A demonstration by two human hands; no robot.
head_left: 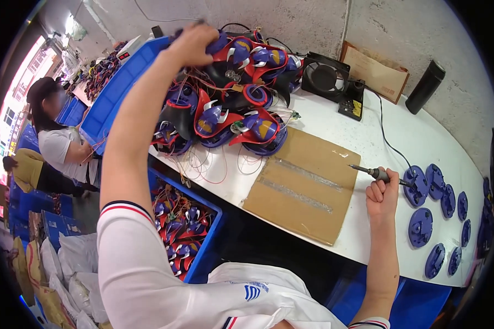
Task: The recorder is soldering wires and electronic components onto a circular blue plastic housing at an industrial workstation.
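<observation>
My left hand point(194, 45) reaches to the far end of the bench, its fingers curled over a purple plastic toy part point(218, 43) at the edge of a pile. That pile holds several toy assemblies point(211, 118) in purple, red and black, with white fang-like pieces and loose thin wires. In my right hand point(382, 193) is a soldering iron point(377, 172), gripped by its handle with the tip pointing left. The tip hovers above the right side of a flat cardboard sheet point(302, 189) with two strips of tape. Purple round shells point(420, 226) lie to the right of this hand.
A blue crate point(123, 82) stands at the left, and a lower blue bin point(217, 211) holds more toys. Against the wall are a black fan point(326, 77), a small black box point(351, 107) and a black bottle point(426, 86). A co-worker point(60, 131) is at left.
</observation>
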